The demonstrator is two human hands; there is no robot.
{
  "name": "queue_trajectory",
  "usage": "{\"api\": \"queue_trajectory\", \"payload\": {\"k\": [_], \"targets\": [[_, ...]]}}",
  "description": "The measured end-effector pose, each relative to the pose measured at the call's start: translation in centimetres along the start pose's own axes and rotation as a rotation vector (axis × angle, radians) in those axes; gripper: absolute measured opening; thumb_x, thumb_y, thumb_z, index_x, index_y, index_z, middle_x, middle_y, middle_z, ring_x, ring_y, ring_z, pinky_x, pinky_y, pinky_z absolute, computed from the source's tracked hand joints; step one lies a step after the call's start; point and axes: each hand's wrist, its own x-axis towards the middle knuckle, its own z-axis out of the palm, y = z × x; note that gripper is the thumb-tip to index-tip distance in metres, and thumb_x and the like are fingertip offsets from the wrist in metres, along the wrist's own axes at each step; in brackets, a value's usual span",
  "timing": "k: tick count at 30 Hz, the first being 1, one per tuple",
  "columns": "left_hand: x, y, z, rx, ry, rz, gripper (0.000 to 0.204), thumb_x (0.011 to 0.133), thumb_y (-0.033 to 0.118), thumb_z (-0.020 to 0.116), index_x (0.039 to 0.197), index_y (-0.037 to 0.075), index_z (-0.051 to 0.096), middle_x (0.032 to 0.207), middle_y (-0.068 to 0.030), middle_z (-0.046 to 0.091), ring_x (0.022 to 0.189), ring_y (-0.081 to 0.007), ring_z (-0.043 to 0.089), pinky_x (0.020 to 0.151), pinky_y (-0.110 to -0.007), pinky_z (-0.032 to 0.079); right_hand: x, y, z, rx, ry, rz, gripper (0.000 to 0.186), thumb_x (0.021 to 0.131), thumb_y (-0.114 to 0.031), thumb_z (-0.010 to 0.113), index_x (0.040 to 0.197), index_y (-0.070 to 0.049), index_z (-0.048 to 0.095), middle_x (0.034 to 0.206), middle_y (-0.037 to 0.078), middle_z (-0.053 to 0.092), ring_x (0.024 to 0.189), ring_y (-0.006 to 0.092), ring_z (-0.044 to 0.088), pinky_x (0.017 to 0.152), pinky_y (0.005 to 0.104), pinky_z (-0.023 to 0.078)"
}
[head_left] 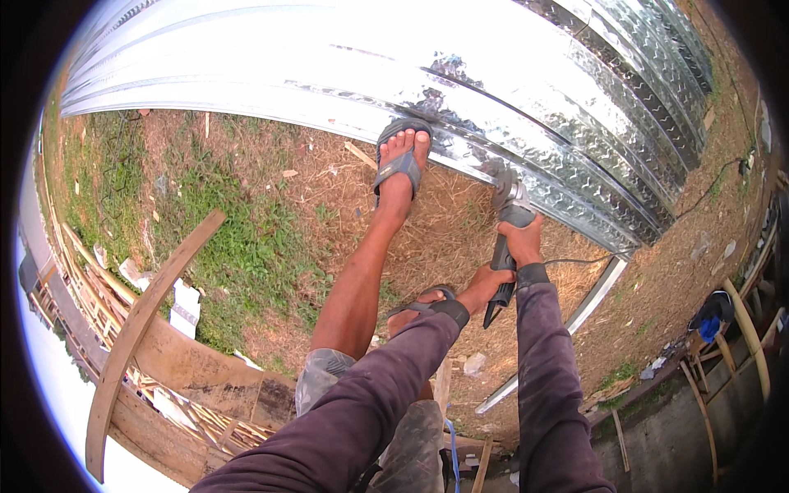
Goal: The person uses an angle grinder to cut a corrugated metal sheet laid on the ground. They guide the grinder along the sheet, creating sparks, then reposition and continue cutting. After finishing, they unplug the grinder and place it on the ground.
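Note:
An angle grinder (507,246) with a dark body and metal head is held in both my hands. My right hand (524,238) is wrapped round its front part, just behind the head. Lower down, my left hand (485,286) grips the rear of the body. The grinder's disc (501,187) is at the near edge of a stack of shiny ribbed metal sheets (362,90); whether it touches the metal I cannot tell. My sandalled foot (400,160) presses on the sheet edge, left of the grinder. The other sandalled foot (423,302) stands on the ground beside my left wrist.
A pale metal strip (592,304) lies on the ground at the right. A curved wooden plank (148,320) and piled timber (177,411) are at the left. Dark cables (715,177) run near the sheets' right end. Poles (746,333) and a dark bag-like item (713,316) are far right.

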Motion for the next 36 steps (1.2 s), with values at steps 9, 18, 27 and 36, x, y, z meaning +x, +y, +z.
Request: {"api": "queue_trajectory", "payload": {"k": [9,18,27,36], "targets": [[-0.2,0.2,-0.1,0.004,-0.005,0.0,0.036,0.082,0.024,0.066,0.106,0.0,0.059,0.086,-0.0094,0.065,0.07,-0.0181,0.065,0.058,-0.032,0.054,0.0,-0.2,0.2,-0.009,-0.019,-0.033,0.094,0.067,-0.02,0.077,0.142,0.003,0.026,0.119,0.025,0.057,0.105,0.0352,0.062,0.09,0.0406,0.049],[-0.9,0.5,0.3,-0.033,0.002,-0.011,0.036,0.082,0.022,0.066,0.107,-0.001,0.058,0.085,-0.0096,0.065,0.068,-0.018,0.065,0.056,-0.031,0.054,-0.7,-0.7,-0.1,-0.047,-0.013,-0.007,0.09,0.068,-0.019,0.076,0.14,0.003,0.028,0.116,0.024,0.059,0.103,0.0344,0.063,0.089,0.0412,0.05],[-1.0,-0.7,0.0,-0.026,0.027,-0.009,0.034,0.081,0.018,0.067,0.107,-0.002,0.057,0.085,-0.0095,0.064,0.067,-0.0179,0.065,0.056,-0.032,0.055,-0.8,0.6,0.1,-0.063,-0.003,0.009,0.09,0.066,-0.019,0.077,0.14,0.002,0.029,0.117,0.024,0.059,0.102,0.0342,0.063,0.088,0.0402,0.05],[-0.6,-1.4,-0.8,-0.034,0.026,-0.001,0.033,0.081,0.018,0.067,0.106,-0.001,0.058,0.085,-0.0095,0.064,0.067,-0.0176,0.064,0.056,-0.032,0.053,-1.3,0.3,0.5,-0.046,-0.023,0.001,0.096,0.066,-0.022,0.078,0.142,0.003,0.026,0.121,0.026,0.058,0.106,0.0354,0.062,0.091,0.041,0.049]]}}
